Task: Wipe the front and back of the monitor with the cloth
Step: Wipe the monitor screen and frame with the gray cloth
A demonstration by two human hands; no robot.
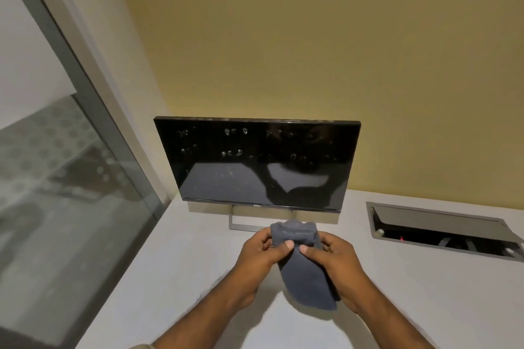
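A black monitor (255, 161) stands on a white desk, its dark screen facing me and dotted with smudges and fingerprints. Its grey frame stand (241, 224) rests on the desk below it. A folded dark grey cloth (307, 272) is held between both hands, in front of the monitor's lower edge and apart from the screen. My left hand (262, 259) pinches the cloth's left side with the thumb on top. My right hand (338, 266) grips its right side the same way. The monitor's back is hidden.
The white desk (184, 278) runs to a yellow wall (312, 37) behind the monitor. A recessed cable box with an open grey lid (436, 228) sits in the desk at the right. A glass partition with a grey frame (71, 178) bounds the left.
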